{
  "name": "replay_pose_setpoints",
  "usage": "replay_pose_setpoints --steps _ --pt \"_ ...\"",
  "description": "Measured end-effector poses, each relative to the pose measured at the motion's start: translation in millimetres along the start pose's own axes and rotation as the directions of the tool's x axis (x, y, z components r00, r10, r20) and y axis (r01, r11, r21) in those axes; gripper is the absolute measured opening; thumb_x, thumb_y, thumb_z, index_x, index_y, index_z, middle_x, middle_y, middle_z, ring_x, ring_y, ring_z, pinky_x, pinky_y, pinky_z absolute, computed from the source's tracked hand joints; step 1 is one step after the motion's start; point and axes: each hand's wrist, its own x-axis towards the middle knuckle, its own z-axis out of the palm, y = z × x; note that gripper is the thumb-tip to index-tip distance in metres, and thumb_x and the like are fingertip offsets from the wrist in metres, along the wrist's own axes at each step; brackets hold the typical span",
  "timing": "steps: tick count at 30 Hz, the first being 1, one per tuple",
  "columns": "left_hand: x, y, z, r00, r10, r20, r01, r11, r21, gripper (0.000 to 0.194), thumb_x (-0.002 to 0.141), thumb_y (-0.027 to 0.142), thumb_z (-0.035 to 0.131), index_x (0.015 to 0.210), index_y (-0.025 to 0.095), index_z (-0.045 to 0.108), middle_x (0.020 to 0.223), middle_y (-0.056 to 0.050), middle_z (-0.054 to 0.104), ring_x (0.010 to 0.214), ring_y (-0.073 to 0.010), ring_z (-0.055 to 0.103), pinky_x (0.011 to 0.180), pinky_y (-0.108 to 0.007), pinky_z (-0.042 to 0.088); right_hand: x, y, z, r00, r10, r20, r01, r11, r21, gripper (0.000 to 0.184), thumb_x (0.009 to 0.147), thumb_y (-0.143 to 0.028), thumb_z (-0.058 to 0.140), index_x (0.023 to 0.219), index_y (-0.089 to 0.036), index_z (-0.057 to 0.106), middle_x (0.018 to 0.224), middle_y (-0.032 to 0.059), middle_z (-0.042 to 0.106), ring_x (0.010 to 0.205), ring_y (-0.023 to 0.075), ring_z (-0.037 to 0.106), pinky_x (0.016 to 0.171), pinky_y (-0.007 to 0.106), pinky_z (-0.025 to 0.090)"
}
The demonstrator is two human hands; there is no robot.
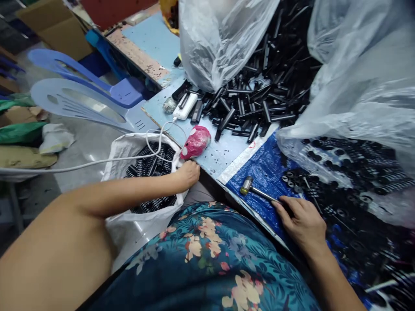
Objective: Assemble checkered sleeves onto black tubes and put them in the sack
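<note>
My right hand (pixel 300 218) is closed around the handle end of a small mallet (pixel 247 185), which lies on a blue plastic sheet (pixel 256 166) on the table. The mallet's head has a yellowish face and points left. My left hand (pixel 188 174) is closed by the table edge, just below a pink wrapped bundle (pixel 196 141) with white spots. Whatever it grips, if anything, is hidden. Beside that hand hangs a white sack (pixel 118 149) holding many black ribbed parts (pixel 162 154). Black elongated pieces (pixel 256 106) are heaped on the table ahead.
Large clear plastic bags (pixel 217 43) stand among the black pieces. At right lie black round parts (pixel 343 207). A white power bank (pixel 186 106) with a white cable (pixel 97 163) sits near the table edge. Blue plastic chairs (pixel 87 103) stand at left.
</note>
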Motion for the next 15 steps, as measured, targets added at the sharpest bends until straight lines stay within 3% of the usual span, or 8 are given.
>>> replay_pose_setpoints --steps 3,6,8,9,11,13,15 --pt "-59.0 -20.3 -16.1 0.996 0.020 -0.083 -0.017 0.999 0.034 0.019 0.091 0.011 0.053 0.090 0.013 0.072 0.090 -0.014 0.070 0.083 -0.0241 0.064 0.072 -0.035 0.043 5.6 -0.2 -5.9 0.998 0.052 -0.018 -0.051 0.998 0.037 0.022 0.095 -0.041 0.063 0.092 -0.020 0.071 0.086 0.0056 0.073 0.080 0.0199 0.065 0.079 0.032 0.051" --pt "-106.3 -57.3 -13.1 0.983 -0.179 -0.026 0.181 0.981 0.073 0.011 0.085 0.014 0.060 0.079 0.017 0.069 0.081 -0.008 0.070 0.069 -0.0229 0.063 0.067 -0.034 0.044 12.8 4.5 -9.8 0.992 0.125 -0.031 -0.121 0.987 0.105 0.021 0.096 -0.039 0.062 0.090 -0.021 0.069 0.084 0.0051 0.072 0.078 0.0191 0.064 0.079 0.033 0.050" --pt "-114.3 -71.2 -9.5 0.964 -0.266 -0.006 0.266 0.962 0.063 0.009 0.078 0.025 0.068 0.072 0.019 0.066 0.077 -0.007 0.069 0.069 -0.0253 0.063 0.065 -0.035 0.044 16.9 7.9 -9.1 0.986 0.164 -0.011 -0.162 0.982 0.101 0.022 0.097 -0.041 0.060 0.090 -0.021 0.069 0.085 0.0058 0.072 0.078 0.0195 0.063 0.079 0.033 0.049" --pt "-109.0 -71.3 -10.0 0.972 -0.234 -0.005 0.234 0.972 0.022 0.013 0.078 0.031 0.070 0.073 0.020 0.067 0.079 -0.008 0.070 0.070 -0.0259 0.064 0.065 -0.035 0.045 18.7 8.6 -8.1 0.984 0.176 0.010 -0.177 0.980 0.087 0.024 0.097 -0.042 0.060 0.090 -0.021 0.070 0.086 0.0064 0.072 0.079 0.0200 0.063 0.079 0.034 0.049" --pt "-78.8 -59.1 -18.5 0.996 -0.052 -0.067 0.045 0.994 -0.099 0.021 0.084 0.040 0.066 0.085 0.020 0.070 0.087 -0.010 0.071 0.077 -0.0259 0.065 0.068 -0.034 0.046 22.4 6.6 -6.4 0.980 0.193 0.052 -0.197 0.977 0.076 0.026 0.097 -0.043 0.058 0.092 -0.021 0.071 0.088 0.0076 0.072 0.081 0.0211 0.063 0.081 0.035 0.049" --pt "-27.8 -37.9 -36.8 0.971 0.108 -0.214 -0.142 0.978 -0.155 0.026 0.095 0.038 0.052 0.098 0.019 0.070 0.094 -0.012 0.071 0.087 -0.0253 0.066 0.075 -0.034 0.047 26.7 1.5 -7.3 0.978 0.198 0.072 -0.205 0.972 0.114 0.026 0.096 -0.045 0.059 0.095 -0.022 0.072 0.092 0.0088 0.072 0.086 0.0226 0.064 0.083 0.037 0.050" --pt "32.6 -17.4 -60.7 0.928 0.106 -0.358 -0.146 0.985 -0.088 0.027 0.097 0.025 0.043 0.102 0.015 0.068 0.096 -0.015 0.070 0.092 -0.0267 0.065 0.081 -0.035 0.047 31.7 -1.1 -11.6 0.978 0.198 0.070 -0.208 0.961 0.184 0.026 0.095 -0.045 0.060 0.101 -0.023 0.072 0.096 0.0095 0.073 0.090 0.0238 0.065 0.086 0.038 0.051"
